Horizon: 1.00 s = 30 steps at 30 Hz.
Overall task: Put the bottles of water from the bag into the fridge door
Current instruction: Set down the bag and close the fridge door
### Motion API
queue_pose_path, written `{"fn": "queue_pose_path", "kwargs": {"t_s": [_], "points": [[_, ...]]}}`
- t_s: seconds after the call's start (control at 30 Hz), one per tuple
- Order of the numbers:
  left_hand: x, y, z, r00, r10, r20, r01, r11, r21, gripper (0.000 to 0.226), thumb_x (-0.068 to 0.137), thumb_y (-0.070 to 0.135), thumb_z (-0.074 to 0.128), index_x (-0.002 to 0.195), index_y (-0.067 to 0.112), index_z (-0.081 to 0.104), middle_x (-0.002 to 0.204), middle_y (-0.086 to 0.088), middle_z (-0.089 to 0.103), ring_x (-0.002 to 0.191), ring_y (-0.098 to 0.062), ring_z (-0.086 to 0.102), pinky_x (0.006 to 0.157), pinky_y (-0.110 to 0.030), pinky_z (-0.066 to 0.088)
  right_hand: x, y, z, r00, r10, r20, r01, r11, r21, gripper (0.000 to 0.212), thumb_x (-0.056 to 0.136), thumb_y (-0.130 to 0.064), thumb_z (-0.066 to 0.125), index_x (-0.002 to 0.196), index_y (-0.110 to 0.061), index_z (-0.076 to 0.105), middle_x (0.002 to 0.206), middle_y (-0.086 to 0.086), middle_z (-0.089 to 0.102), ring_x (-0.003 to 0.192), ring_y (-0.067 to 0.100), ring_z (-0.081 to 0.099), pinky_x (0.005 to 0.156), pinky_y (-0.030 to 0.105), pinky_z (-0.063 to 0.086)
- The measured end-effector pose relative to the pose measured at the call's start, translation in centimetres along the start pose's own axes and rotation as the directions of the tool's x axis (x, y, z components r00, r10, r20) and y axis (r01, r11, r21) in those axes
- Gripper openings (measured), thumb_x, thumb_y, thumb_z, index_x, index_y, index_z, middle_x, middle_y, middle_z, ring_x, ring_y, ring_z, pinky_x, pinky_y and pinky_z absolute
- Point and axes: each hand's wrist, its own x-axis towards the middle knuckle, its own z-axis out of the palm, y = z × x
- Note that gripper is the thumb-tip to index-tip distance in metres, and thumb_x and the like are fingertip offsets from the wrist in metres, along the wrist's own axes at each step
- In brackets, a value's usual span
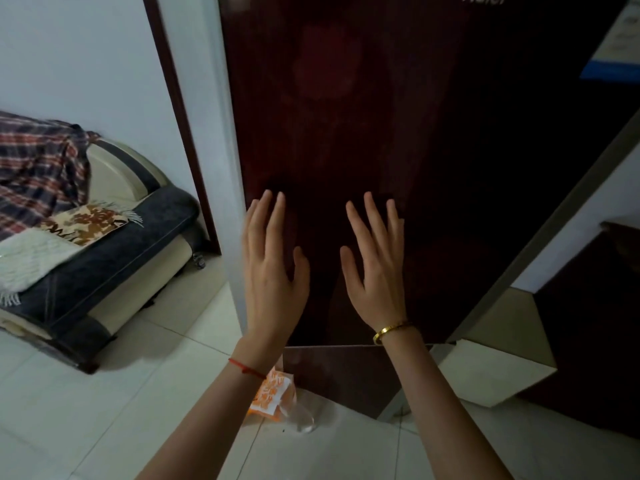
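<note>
Dark-red fridge door (398,133) upright, both hands' fingers (273,216) spread flat.

Tiled floor (104,393) bears sofa (114,271), seemingly bag (277,396).

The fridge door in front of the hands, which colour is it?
Dark glossy red, almost maroon; the fridge door shows best in the head view.

A sofa (114,258) stands at the left on the tiled floor (104,410), a plaid blanket (38,157) and patterned cloth (86,221) draped on it.
</note>
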Motion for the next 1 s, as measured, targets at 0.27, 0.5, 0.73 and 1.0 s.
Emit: {"fn": "queue_pose_path", "kwargs": {"t_s": [0.27,0.5,0.73,1.0], "points": [[2.7,-1.6,4.8,0.991,-0.048,0.123,0.049,0.999,-0.008,0.072,0.087,0.004,0.053,0.154,0.011,0.028,0.164,-0.008,0.022,0.153,-0.025,0.017,0.121,-0.049,0.024,2.5,3.1,1.3,0.999,0.037,0.007,-0.036,0.996,-0.086,0.056,0.100,-0.032,0.040,0.154,-0.023,0.024,0.164,-0.001,0.010,0.153,0.026,-0.003,0.122,0.055,0.001],[4.7,-2.9,8.6,0.976,-0.073,0.205,0.074,0.997,0.002,0.080,0.083,0.001,0.054,0.156,0.013,0.023,0.165,-0.010,0.015,0.154,-0.022,0.013,0.124,-0.043,0.020,4.0,6.2,2.0,0.992,0.118,0.032,-0.110,0.975,-0.191,0.057,0.100,-0.032,0.042,0.154,-0.024,0.023,0.165,-0.002,0.007,0.152,0.027,-0.007,0.122,0.052,-0.004],[6.6,-4.3,12.1,0.958,-0.084,0.274,0.093,0.995,-0.020,0.081,0.084,0.005,0.054,0.157,0.015,0.019,0.166,-0.008,0.010,0.154,-0.021,0.012,0.123,-0.034,0.017,5.6,8.1,3.5,0.988,0.135,0.077,-0.102,0.938,-0.331,0.059,0.100,-0.035,0.039,0.155,-0.025,0.020,0.165,-0.002,0.003,0.152,0.026,-0.008,0.122,0.056,0.002],[7.1,-6.0,14.1,0.958,-0.063,0.280,0.068,0.998,-0.008,0.079,0.085,0.005,0.053,0.157,0.016,0.021,0.166,-0.010,0.010,0.151,-0.023,0.021,0.117,-0.049,0.034,5.9,9.3,4.9,0.990,0.134,0.037,-0.106,0.898,-0.428,0.062,0.100,-0.034,0.043,0.155,-0.028,0.016,0.163,-0.005,-0.003,0.152,0.027,-0.006,0.122,0.053,0.001]]}}
